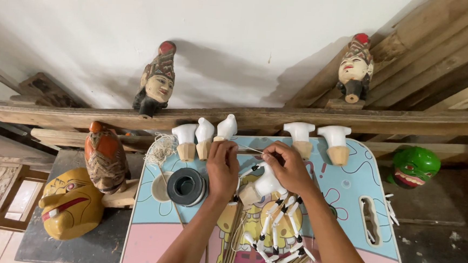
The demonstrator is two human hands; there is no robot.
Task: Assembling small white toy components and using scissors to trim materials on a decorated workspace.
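Observation:
My left hand (222, 166) and my right hand (291, 167) are side by side over a small blue and pink table (348, 209). Between them they hold a white puppet torso with a bare wood base (263, 186). A thin pale string (252, 149) runs from my right fingers toward the left hand. White jointed puppet arms with black bands (279, 229) hang from the torso over a bundle of thin wooden sticks (232, 245).
Several white puppet torsos (204, 136) line the table's far edge, two more (320, 139) to the right. A dark tape roll (186, 186) lies at left. Carved heads (156, 80) (354, 68) rest on a wooden beam; yellow (70, 202) and green (413, 167) masks flank the table.

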